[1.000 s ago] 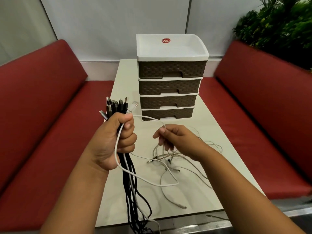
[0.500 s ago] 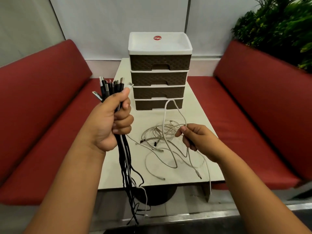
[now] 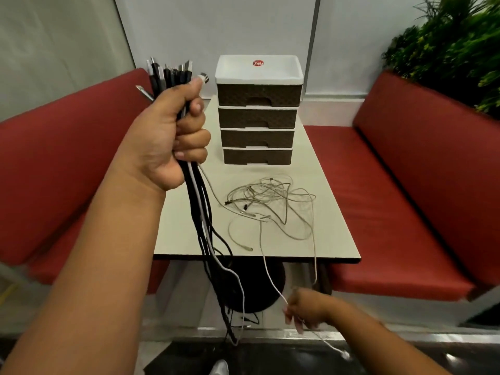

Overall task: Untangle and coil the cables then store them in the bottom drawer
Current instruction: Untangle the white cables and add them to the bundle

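Gripping a cable bundle (image 3: 200,212), left hand (image 3: 173,131) is rising; right hand (image 3: 305,309) is pinching a white cable (image 3: 266,269) below the table edge (image 3: 257,257); 4 drawers (image 3: 257,117) sitting closed.

place: café-style booth | cues: red benches (image 3: 422,185), pedestal table (image 3: 332,201), plant (image 3: 454,44)

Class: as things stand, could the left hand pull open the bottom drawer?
Probably not: the left hand is full, gripping the cable bundle. The bottom drawer itself looks unobstructed, its front facing bare table.
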